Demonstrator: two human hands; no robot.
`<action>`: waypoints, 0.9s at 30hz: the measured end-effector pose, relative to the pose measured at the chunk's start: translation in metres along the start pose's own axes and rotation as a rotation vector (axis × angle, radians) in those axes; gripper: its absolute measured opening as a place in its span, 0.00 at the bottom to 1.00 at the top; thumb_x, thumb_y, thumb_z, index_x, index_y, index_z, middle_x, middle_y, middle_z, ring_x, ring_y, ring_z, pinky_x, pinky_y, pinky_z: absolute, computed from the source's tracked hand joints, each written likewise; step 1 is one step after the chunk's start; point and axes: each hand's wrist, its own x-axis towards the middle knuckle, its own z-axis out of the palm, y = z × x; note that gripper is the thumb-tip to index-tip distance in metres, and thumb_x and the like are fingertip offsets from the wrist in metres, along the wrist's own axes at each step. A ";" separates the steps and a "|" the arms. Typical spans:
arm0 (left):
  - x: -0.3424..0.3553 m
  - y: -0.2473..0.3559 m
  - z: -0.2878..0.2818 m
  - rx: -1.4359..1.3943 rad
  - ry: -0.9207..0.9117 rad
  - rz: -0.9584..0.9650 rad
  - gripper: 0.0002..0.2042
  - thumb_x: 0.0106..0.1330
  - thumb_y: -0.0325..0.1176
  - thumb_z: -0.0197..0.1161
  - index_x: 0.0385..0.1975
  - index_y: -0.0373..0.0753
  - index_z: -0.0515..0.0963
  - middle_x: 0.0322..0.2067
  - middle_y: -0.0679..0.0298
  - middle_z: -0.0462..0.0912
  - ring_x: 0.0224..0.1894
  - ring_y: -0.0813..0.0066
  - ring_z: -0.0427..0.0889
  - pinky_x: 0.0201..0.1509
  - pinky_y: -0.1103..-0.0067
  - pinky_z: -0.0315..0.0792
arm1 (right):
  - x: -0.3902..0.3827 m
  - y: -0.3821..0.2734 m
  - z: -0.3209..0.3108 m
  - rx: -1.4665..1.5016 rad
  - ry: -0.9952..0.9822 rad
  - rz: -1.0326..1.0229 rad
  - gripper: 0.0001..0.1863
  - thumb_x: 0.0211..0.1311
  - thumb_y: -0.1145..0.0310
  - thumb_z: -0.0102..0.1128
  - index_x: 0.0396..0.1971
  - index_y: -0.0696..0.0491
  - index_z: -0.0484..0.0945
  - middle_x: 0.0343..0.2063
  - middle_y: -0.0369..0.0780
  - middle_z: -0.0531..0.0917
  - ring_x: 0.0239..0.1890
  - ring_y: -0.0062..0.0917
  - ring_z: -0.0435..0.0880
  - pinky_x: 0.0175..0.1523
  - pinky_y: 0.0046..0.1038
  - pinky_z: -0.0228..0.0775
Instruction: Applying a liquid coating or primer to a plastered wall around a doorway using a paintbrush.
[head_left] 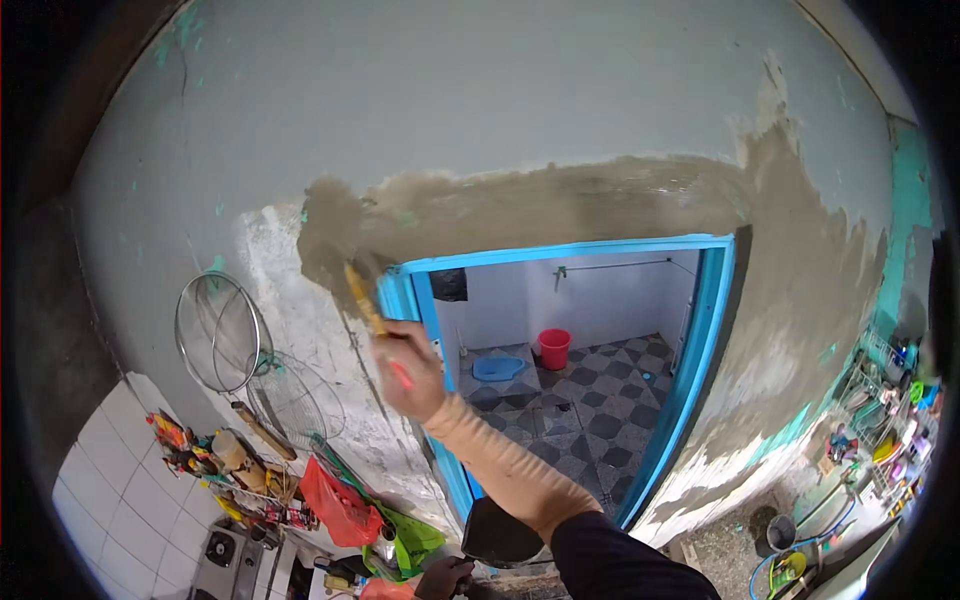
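My right hand [408, 372] reaches up beside the top left corner of the blue door frame [560, 254]. It is closed around a narrow yellow tool [362, 297], probably a brush, with a red part showing near my fingers. The tool's tip is against or very near the damp grey-brown plaster [335, 235], which spreads over the door and down its right side. Low in the view, a dark, apparently gloved left hand [445, 578] looks closed, but what it holds is unclear. Beside it is a black rounded container or pan [503, 532].
Two wire strainers [218, 332] hang on the left wall above cluttered kitchen things and red and green plastic bags [340, 502]. Through the doorway are a red bucket [554, 348] and a blue squat toilet [498, 369]. A loaded dish rack [880, 400] stands far right.
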 end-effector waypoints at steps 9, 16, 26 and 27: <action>0.000 -0.014 -0.030 0.008 0.081 0.169 0.07 0.62 0.35 0.57 0.23 0.43 0.72 0.15 0.72 0.67 0.12 0.85 0.63 0.14 0.86 0.56 | 0.027 0.030 -0.048 -0.293 0.296 0.295 0.08 0.58 0.74 0.54 0.38 0.58 0.72 0.39 0.46 0.71 0.37 0.35 0.73 0.44 0.32 0.68; 0.022 -0.034 -0.053 0.056 0.099 0.210 0.06 0.61 0.33 0.57 0.23 0.44 0.71 0.14 0.74 0.65 0.11 0.86 0.61 0.13 0.87 0.54 | 0.003 -0.032 0.012 -0.123 -0.083 -0.106 0.15 0.47 0.80 0.58 0.39 0.59 0.74 0.42 0.48 0.72 0.44 0.36 0.74 0.47 0.32 0.68; 0.002 -0.018 -0.039 0.079 0.038 0.214 0.06 0.61 0.32 0.56 0.23 0.44 0.70 0.14 0.73 0.67 0.12 0.86 0.62 0.14 0.87 0.56 | 0.077 0.041 -0.298 -1.178 0.689 -0.204 0.05 0.58 0.75 0.54 0.34 0.56 0.74 0.35 0.44 0.74 0.40 0.35 0.71 0.47 0.34 0.64; 0.002 -0.016 -0.037 0.055 0.033 0.180 0.06 0.61 0.32 0.56 0.23 0.44 0.70 0.14 0.73 0.67 0.12 0.86 0.62 0.14 0.87 0.56 | 0.088 0.047 -0.310 -1.185 0.688 -0.208 0.05 0.58 0.75 0.54 0.34 0.56 0.74 0.35 0.44 0.74 0.40 0.35 0.71 0.47 0.34 0.64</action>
